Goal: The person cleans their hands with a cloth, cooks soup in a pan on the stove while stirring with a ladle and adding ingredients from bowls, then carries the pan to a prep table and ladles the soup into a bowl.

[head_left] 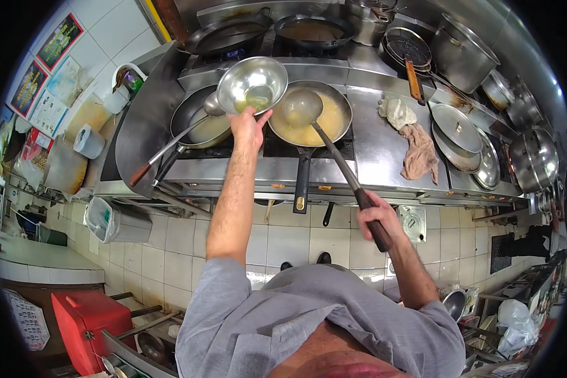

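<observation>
I see left hand point(247, 129) gripping metal bowl point(251, 77), right hand point(378, 220) gripping ladle point(337, 159); tilting bowl could slop onto stove point(373, 165).

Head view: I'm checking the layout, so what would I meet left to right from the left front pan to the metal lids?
Left front pan, metal bowl in the left hand, right front pan, pale cloth, brown cloth, metal lids.

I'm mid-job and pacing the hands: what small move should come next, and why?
Probably ease the ladle toward the metal bowl: the right hand has it at the front right pan of yellowish liquid, and the left hand holds the bowl nearby, showing little liquid inside.
</observation>
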A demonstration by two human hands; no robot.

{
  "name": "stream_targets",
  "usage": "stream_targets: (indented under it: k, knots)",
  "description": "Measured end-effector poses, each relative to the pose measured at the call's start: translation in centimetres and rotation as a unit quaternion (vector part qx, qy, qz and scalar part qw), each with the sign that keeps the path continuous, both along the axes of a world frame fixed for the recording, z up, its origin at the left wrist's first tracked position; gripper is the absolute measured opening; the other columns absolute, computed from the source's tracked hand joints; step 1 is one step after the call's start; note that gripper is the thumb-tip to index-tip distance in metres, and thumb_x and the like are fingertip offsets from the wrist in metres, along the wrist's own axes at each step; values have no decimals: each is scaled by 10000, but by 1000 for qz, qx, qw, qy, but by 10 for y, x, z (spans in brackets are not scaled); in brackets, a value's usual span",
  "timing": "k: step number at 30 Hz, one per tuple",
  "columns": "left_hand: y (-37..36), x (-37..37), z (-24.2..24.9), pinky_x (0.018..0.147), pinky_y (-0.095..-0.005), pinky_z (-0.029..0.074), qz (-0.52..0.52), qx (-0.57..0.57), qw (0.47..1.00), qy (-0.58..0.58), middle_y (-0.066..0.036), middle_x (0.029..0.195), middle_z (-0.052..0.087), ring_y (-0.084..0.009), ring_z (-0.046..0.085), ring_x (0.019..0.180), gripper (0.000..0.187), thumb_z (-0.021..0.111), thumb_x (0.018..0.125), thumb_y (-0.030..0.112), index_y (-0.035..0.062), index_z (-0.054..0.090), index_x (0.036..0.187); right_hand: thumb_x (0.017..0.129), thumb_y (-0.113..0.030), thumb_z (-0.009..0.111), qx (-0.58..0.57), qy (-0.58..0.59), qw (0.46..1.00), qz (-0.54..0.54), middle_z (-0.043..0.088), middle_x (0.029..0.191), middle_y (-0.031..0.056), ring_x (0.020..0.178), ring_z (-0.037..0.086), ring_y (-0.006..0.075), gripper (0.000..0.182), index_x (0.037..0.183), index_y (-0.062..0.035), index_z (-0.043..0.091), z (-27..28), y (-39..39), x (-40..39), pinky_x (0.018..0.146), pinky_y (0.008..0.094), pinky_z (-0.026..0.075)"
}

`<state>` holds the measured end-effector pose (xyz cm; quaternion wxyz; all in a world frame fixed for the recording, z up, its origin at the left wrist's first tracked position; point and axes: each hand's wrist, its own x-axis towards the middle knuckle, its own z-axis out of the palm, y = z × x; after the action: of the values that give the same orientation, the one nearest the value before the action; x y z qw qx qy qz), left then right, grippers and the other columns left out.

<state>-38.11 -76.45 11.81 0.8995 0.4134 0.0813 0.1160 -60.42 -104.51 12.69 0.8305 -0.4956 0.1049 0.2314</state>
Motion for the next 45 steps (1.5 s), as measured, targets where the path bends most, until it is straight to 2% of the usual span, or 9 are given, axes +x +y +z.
stream_targets:
  k: [4, 13, 21, 24, 30, 32, 36, 42, 45]
  knots:
    - [22, -50, -5, 788, -501, 536, -34, 16, 998, -49, -159, 1308, 336, -325, 483, 1105, 650, 392, 758, -105, 102, 189, 1340, 684, 1, 572, -10, -32, 999, -10, 501, 569, 71, 361, 467, 170, 618, 1255, 43, 341, -18, 9, 29, 338, 289, 368]
    - [75, -187, -30, 820, -482, 523, 54, 41, 996, 65, -167, 1337, 305, -335, 452, 1145, 678, 413, 766, -84, 108, 173, 1371, 689, -9, 568, -115, -77, 988, -72, 505, 584, 57, 357, 465, 161, 591, 1246, 20, 376, 1, -12, 11, 340, 265, 379]
    - [108, -301, -87, 789, -459, 531, 186, 34, 967, 172, -169, 1311, 356, -323, 517, 1072, 660, 414, 778, -70, 112, 187, 1370, 671, -5, 573, -93, -50, 993, -45, 503, 619, 68, 356, 465, 169, 599, 1236, 23, 377, 7, -23, -17, 312, 278, 356]
    - [102, -336, -92, 796, -441, 535, 273, 31, 941, 198, -184, 1248, 408, -329, 538, 1025, 593, 422, 772, -71, 33, 249, 1330, 668, -8, 583, -135, -59, 989, 0, 507, 605, 64, 375, 479, 161, 637, 1265, 21, 361, -7, -27, -6, 336, 275, 371]
    - [77, -397, -95, 829, -472, 514, 396, 22, 901, 176, -185, 1225, 444, -355, 548, 1021, 556, 408, 774, -63, -2, 275, 1311, 672, 28, 529, -329, -210, 919, 52, 500, 653, 43, 437, 474, 111, 703, 1339, -4, 307, -56, -42, 32, 387, 243, 372]
    - [58, -419, -79, 822, -467, 518, 445, 23, 877, 181, -181, 1221, 454, -340, 566, 1003, 565, 400, 764, -72, 18, 274, 1308, 695, 19, 538, -394, -268, 875, 80, 574, 756, 114, 576, 573, 178, 676, 1337, -1, 326, -92, -69, 54, 497, 305, 451]
    - [26, -470, -63, 791, -453, 530, 507, 27, 840, 190, -159, 1206, 472, -294, 578, 992, 587, 398, 743, -86, 63, 288, 1300, 703, 39, 523, -651, -497, 564, 104, 542, 1104, 273, 1033, 521, 402, 706, 1371, -35, 306, -121, -87, 87, 875, 441, 394]
    - [-8, -565, -52, 702, -401, 561, 661, -7, 726, 189, -150, 1156, 498, -265, 604, 919, 570, 434, 741, -46, 57, 303, 1285, 704, 38, 496, -664, -452, 568, 181, 492, 1150, 294, 1006, 492, 466, 677, 1357, -32, 333, -131, -92, 97, 869, 478, 378]
    - [-19, -619, -34, 645, -365, 575, 705, -13, 687, 173, -155, 1126, 507, -249, 622, 865, 566, 433, 746, -37, 63, 284, 1282, 747, -32, 571, -564, -591, 546, 186, 495, 1112, 278, 940, 512, 429, 624, 1336, -17, 367, -149, -101, 134, 814, 465, 411]
